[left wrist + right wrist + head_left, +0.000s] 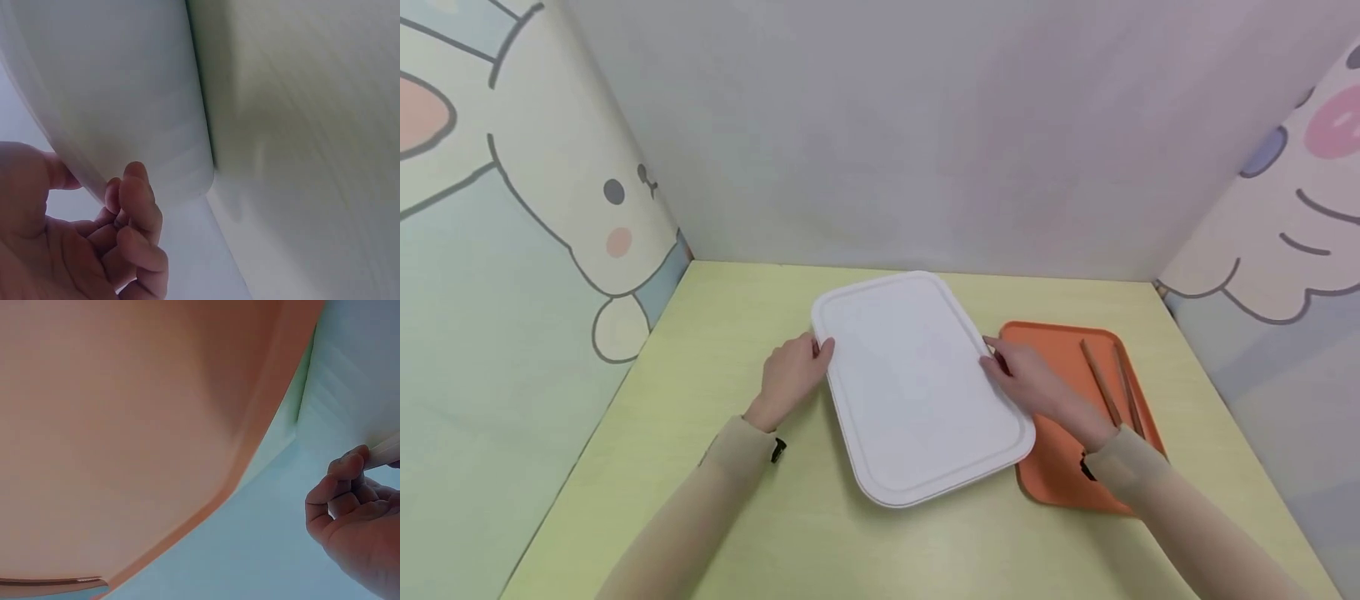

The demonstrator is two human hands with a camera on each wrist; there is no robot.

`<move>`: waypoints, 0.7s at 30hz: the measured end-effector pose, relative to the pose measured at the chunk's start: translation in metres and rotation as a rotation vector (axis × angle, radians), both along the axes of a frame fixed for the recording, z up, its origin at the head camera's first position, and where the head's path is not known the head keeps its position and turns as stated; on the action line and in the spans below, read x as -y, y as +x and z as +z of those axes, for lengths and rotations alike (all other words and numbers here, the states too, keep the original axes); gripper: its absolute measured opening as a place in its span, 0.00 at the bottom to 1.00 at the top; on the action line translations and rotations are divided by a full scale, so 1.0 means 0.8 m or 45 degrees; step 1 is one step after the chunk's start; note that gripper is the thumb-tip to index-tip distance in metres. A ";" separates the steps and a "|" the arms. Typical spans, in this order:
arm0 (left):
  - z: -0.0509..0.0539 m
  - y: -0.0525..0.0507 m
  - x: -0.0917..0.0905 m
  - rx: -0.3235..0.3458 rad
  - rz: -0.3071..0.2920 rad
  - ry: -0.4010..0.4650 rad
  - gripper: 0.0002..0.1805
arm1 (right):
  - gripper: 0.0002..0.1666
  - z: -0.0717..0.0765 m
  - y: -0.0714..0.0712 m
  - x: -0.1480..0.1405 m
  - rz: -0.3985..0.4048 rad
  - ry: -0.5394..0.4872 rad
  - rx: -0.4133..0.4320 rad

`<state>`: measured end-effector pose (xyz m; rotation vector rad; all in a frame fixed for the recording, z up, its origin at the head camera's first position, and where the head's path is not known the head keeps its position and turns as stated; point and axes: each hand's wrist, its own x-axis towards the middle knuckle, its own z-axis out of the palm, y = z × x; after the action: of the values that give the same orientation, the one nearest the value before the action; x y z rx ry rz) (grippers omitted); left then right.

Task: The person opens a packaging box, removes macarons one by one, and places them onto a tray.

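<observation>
Beige sleeves reached in from the near edge, with 2 small black devices at the cuffs. Between the hands, near the middle of the pale yellow table, was the white container, turned askew, its flat top facing up. Left hand and right hand each pinched its rim, on opposite long sides; in the left wrist view the thumb and fingers lay on either side of that rim.

As far as could be judged, the work was at the holding stage: 2 grips were in place, while the top covered whatever might be inside. Whether it was a separate lid, I could not tell. Setting the container down and letting go seemed left to do.

To the right lay an orange tray bearing 2 slender brown sticks, both untouched. One corner of the container overlapped the tray's edge from above; contact was unclear. The right forearm crossed the tray, hiding part of it. Beyond rose a plain pale wall, flanked by 2 cartoon-printed panels.
</observation>
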<state>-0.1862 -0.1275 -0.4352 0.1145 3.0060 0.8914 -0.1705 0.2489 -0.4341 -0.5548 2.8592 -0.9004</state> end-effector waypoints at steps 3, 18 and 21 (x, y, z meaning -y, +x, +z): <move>0.003 -0.008 -0.004 0.017 -0.016 -0.011 0.24 | 0.29 -0.002 0.009 0.001 -0.032 0.004 -0.029; 0.013 -0.049 -0.033 0.106 -0.100 0.014 0.23 | 0.07 -0.007 0.056 0.008 -0.252 -0.038 -0.106; 0.016 -0.056 -0.040 0.113 -0.113 0.027 0.24 | 0.07 -0.006 0.062 0.007 -0.272 -0.059 -0.100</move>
<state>-0.2306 -0.0958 -0.4227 0.2010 2.8859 0.8955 -0.1205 0.2434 -0.4389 -0.2986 3.0191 -0.9983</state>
